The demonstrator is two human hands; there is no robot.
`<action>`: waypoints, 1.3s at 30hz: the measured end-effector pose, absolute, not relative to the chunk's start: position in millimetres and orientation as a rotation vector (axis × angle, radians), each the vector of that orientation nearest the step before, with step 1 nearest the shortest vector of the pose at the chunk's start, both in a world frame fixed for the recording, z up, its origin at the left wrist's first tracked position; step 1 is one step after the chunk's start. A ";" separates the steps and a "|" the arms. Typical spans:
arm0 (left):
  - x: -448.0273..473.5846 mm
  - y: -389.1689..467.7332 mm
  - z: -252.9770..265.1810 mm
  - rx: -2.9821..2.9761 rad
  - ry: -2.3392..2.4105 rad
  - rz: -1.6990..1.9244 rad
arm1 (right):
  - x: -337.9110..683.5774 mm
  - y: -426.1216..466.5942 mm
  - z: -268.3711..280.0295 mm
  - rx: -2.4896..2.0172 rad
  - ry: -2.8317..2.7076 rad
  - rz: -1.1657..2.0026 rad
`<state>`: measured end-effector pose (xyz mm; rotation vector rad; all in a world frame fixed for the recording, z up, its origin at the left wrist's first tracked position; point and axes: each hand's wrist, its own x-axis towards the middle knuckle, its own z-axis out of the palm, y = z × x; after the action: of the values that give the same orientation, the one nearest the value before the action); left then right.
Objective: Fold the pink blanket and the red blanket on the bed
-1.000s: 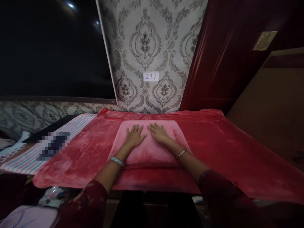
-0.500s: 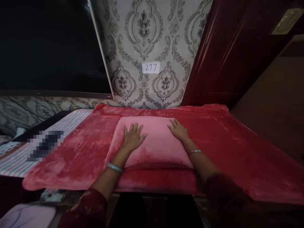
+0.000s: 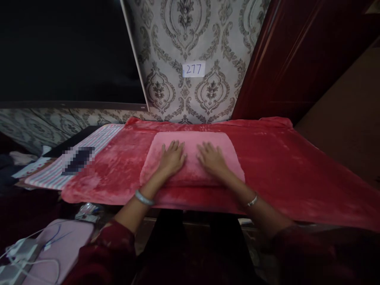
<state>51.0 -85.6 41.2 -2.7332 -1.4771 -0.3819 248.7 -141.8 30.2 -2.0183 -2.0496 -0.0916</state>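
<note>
A folded pink cloth [image 3: 192, 142], plush and roughly rectangular, lies flat on a red plush blanket [image 3: 273, 170] that covers the table. My left hand [image 3: 173, 157] rests palm down on the left half of the cloth, its fingers spread. On the right half lies my right hand [image 3: 212, 158], also palm down, slightly blurred, with its fingers apart. Neither hand grips anything. A bracelet circles each wrist.
A large dark screen [image 3: 65, 51] stands at the back left. Striped cloth [image 3: 101, 138] shows at the table's left end. White cables and a power strip [image 3: 22, 253] sit on a pink surface [image 3: 65, 241] at lower left. A dark red door frame [image 3: 267, 59] rises at right.
My right hand has slid left from the cloth's far right corner toward its middle. My left hand stays on the left half. The camera view has shifted, bringing the power strip into sight.
</note>
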 end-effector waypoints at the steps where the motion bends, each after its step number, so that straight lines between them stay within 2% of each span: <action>1: 52.2 -96.6 34.5 -2.739 -1.435 -0.368 | 234.0 -152.7 22.7 -1.961 -2.120 -0.095; 8: 59.6 -123.1 0.0 -2.691 -1.410 -0.302 | 201.3 -174.4 -9.5 -1.950 -2.162 -0.144; 14: 20.7 -114.0 13.0 -2.628 -1.530 -0.211 | 262.4 -181.6 -1.1 -2.154 -2.066 -0.095; 20: -34.1 -108.1 -1.9 -2.469 -1.847 -0.362 | 311.6 -202.6 -27.5 -2.126 -1.818 -0.128; 30: -36.3 -108.2 -10.4 -2.498 -1.731 -0.533 | 315.7 -209.4 -41.8 -1.932 -1.793 -0.120; 39: -89.1 -120.4 -32.7 -2.785 -1.409 -0.803 | 338.8 -240.8 -59.5 -1.632 -1.939 -0.188</action>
<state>-89.1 -120.4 -32.7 -2.7851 -1.4089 -0.8027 338.8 -240.8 -59.5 -1.6322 -1.9395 -0.1882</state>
